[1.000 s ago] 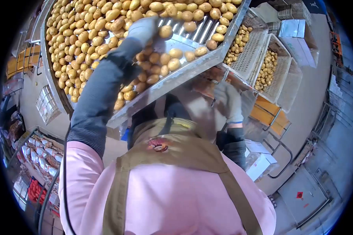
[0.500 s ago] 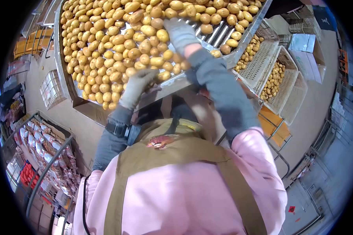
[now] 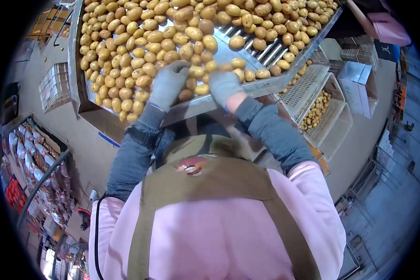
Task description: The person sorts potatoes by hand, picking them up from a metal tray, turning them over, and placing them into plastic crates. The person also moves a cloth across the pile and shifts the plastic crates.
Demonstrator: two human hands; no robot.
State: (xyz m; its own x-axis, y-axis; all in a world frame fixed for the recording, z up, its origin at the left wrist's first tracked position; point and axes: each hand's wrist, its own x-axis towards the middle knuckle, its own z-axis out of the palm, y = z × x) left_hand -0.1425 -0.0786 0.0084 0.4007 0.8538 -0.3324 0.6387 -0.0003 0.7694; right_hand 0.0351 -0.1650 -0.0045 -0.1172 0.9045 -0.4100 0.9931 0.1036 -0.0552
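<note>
Many yellow-brown potatoes lie spread over a metal sorting table with a raised rim. My left hand, in a pale grey glove, is over the potatoes by the near rim. Its fingers are curled in, and whatever lies inside them is hidden. Close by on the right, my right hand, gloved too, reaches over the same rim. Motion smears its fingertips beside a few blurred potatoes. Beyond that hand, a slatted opening shows dark gaps between metal bars.
Plastic crates stand to the right below the table, one with small potatoes. A cardboard box is behind them. Another person's arm shows at upper right. A wire basket and a rack of packed bags are leftward.
My right hand has drawn back from the slats toward the near rim. My left hand has moved up and slightly inward over the potatoes. Some potatoes by the right hand have shifted.
</note>
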